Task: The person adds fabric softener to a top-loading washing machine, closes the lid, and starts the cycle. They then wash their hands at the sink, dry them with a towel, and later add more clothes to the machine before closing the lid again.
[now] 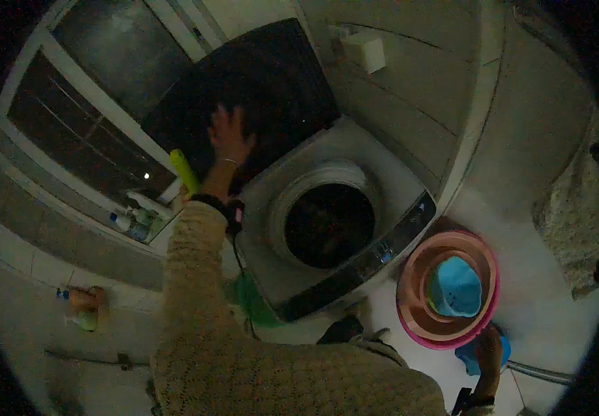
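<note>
A top-loading washing machine (258,239) stands in front of me, its round drum opening (330,225) dark inside. Its dark lid (278,76) is raised at the back. Against that lid I see my left hand (230,135) with its fingers spread and nothing in them; whether it touches the surface is unclear. Low on the right, my right hand (491,348) hangs beside a blue object (471,357), just below the stacked basins. Its fingers are dark and blurred, so I cannot make out a grip. A yellow-green elongated object (183,170) is next to my left wrist.
Pink and brown basins (410,305) are stacked right of the machine, with a light-blue bowl (455,288) inside. Bottles (133,223) stand on the sill by the window at left. A pump bottle (84,308) is farther left. Green material (254,301) lies by the machine's left side.
</note>
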Demonstrator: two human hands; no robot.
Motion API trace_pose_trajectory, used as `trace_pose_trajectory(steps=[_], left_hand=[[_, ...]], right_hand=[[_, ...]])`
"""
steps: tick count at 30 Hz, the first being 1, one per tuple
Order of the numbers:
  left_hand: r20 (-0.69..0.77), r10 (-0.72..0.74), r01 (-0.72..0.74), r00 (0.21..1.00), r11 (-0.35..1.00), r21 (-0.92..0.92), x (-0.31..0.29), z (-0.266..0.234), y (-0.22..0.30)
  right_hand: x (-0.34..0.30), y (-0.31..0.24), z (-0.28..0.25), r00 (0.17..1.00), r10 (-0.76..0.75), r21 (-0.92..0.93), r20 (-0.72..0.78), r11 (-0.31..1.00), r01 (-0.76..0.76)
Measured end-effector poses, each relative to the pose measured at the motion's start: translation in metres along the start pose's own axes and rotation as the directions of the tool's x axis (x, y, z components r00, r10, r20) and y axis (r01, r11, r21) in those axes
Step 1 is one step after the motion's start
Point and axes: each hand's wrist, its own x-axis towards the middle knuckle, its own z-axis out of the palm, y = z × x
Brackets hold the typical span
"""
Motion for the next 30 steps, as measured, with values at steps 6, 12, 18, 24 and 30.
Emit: trace_pose_trajectory(steps=[6, 12, 18, 24, 30], left_hand=[[0.066, -0.549, 0.544, 0.833, 0.835, 0.085, 0.026, -0.059, -0.067], [-0.038, -0.768, 0.769, 0.639, 0.638, 0.047, 0.038, -0.041, -0.155], [0.083, -0.853, 0.841, 0.516, 0.486, -0.236, 0.044, -0.046, -0.183], [0.017, -0.724, 0.571, 0.689, 0.529, -0.627, 0.015, -0.072, -0.156], [-0.054, -0.672, 0.365, 0.738, 0.465, -0.807, -0.024, -0.123, -0.09]], right_hand=[[-0.042, 0.056, 0.026, 0.959, 0.272, 0.675, -0.08, 0.723, -0.149], [-0.065, 0.078, 0.066, 0.952, 0.272, 0.628, -0.142, 0.768, -0.126], [-0.034, -0.025, 0.061, 0.934, 0.341, 0.925, 0.11, 0.31, -0.222], [0.006, -0.027, 0.088, 0.989, -0.056, 0.573, -0.136, 0.81, 0.125], [0.038, -0.112, 0.064, 0.986, 0.067, 0.956, 0.153, 0.243, -0.165]])
